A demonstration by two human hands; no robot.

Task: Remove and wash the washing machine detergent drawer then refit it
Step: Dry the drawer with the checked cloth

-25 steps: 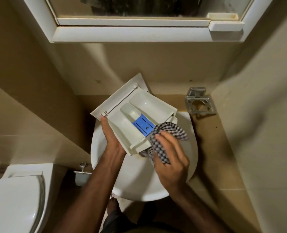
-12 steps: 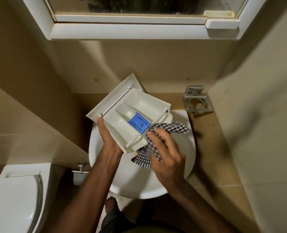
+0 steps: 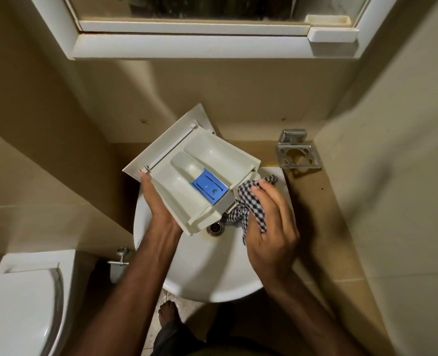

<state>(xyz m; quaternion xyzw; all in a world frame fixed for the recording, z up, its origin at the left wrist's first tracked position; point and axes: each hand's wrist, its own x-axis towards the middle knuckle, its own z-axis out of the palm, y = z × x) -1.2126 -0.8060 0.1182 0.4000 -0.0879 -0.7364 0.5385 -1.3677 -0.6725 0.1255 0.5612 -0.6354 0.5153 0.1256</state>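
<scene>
- The white detergent drawer (image 3: 187, 173) is held tilted above the round white sink (image 3: 212, 265), with its front panel toward 10 o'clock and its blue insert (image 3: 209, 187) near the end at 4 o'clock.
- The left hand (image 3: 159, 206) supports the drawer from the 8 o'clock side, with the fingers wrapped under its long edge.
- The right hand (image 3: 272, 222), at 3 o'clock of the drawer, has its fingers closed around a checkered cloth (image 3: 248, 199), which touches the drawer's end.
- The drain (image 3: 215, 228) shows just under the drawer's corner.
- A metal holder (image 3: 298, 154) is on the wall at 2 o'clock, and a toilet (image 3: 20, 304) stands at 8 o'clock.
</scene>
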